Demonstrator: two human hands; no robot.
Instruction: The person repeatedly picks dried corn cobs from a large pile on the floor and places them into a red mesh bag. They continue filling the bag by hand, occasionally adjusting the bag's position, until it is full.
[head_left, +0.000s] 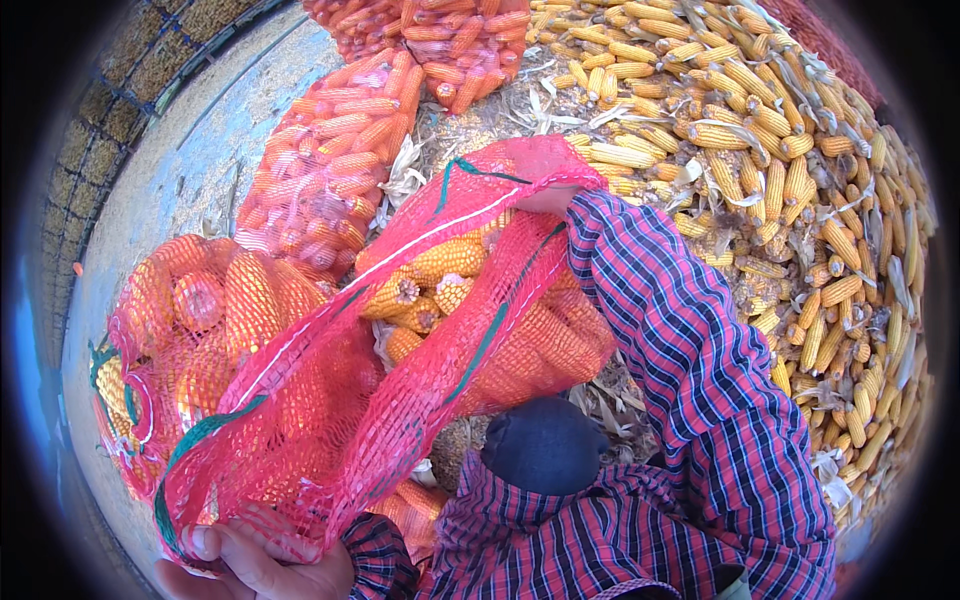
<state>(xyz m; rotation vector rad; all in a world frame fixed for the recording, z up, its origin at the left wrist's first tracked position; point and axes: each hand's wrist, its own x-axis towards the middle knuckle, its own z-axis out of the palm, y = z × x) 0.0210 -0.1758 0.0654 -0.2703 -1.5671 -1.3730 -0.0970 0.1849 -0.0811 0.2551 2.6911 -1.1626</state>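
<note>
A red mesh sack with green and white edge bands stretches between my two hands, its mouth spread wide. At the lower left, my left hand is closed on the sack's rim, thumb against the mesh. My right hand reaches to the far side of the mouth; mesh covers its fingers, so their grip is hidden. Through the opening, yellow corn cobs show in the middle. Mesh wraps more cobs below and to the right of them. Whether these lie inside this sack or in one behind it, I cannot tell.
Another mesh sack of cobs stands at the left. Filled sacks lie beyond it. A large heap of loose cobs fills the right side, with dry husks among them. A wire-mesh crib edges the far left. Below centre is a dark rounded shape.
</note>
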